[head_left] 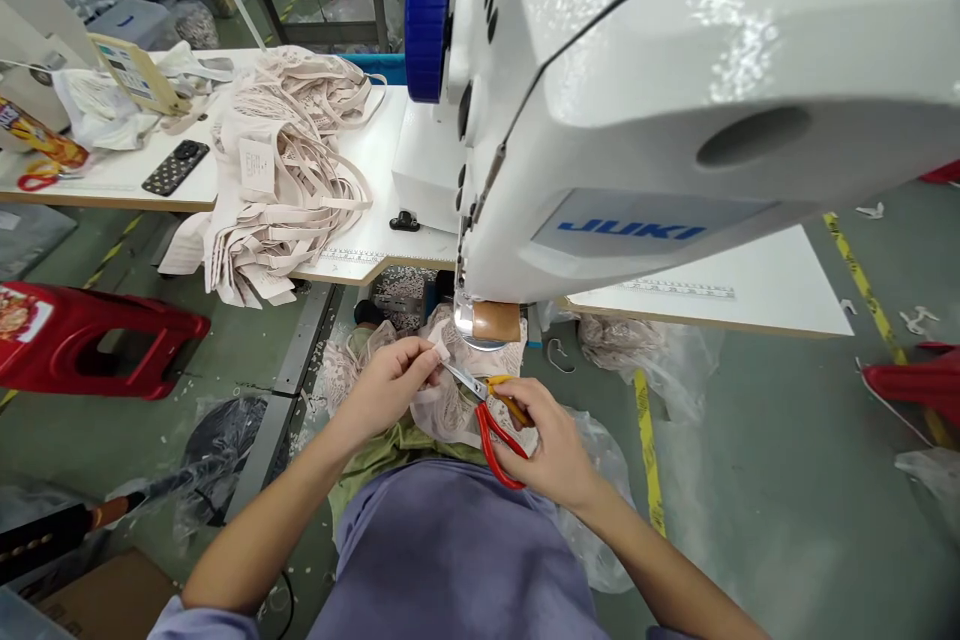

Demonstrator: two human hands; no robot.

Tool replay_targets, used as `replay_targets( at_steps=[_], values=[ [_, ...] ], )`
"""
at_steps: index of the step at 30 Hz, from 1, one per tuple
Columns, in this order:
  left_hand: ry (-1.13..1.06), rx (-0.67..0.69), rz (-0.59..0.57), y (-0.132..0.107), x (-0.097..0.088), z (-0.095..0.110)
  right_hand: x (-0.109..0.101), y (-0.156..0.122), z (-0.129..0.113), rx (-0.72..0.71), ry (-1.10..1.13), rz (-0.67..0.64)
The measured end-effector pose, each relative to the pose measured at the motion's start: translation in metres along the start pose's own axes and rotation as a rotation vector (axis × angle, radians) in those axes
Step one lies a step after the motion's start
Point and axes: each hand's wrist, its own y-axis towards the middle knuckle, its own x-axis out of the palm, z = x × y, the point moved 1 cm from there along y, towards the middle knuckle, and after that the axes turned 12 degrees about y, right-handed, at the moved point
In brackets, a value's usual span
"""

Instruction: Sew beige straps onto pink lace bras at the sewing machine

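Note:
My left hand (390, 382) pinches the edge of a pale pink lace garment piece (442, 405) that lies over my lap. In my right hand (553, 445) I grip red-handled scissors (491, 420), fingers through the loops. The blades point left and meet the fabric right beside my left fingertips. Both hands sit just below the front of a white JUKI sewing machine (637, 120), under its lamp and needle end (487, 323).
A heap of pink strap pieces (281, 170) hangs over the white table edge (360, 265) at left, with a phone (175, 167) and a second pair of scissors (37, 177) further left. Red stools (90, 340) stand at left and right on a green floor.

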Motion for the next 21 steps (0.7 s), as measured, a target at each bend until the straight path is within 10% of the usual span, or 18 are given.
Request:
replay_targets(
  at_steps=[15,21],
  values=[
    [0.093,0.003,0.071,0.002,-0.005,-0.001,0.002,0.006,-0.004,0.197,0.089,0.0],
    [0.24,0.058,0.2,0.004,-0.012,-0.009,-0.029,-0.008,0.022,0.222,-0.02,0.012]
  ],
)
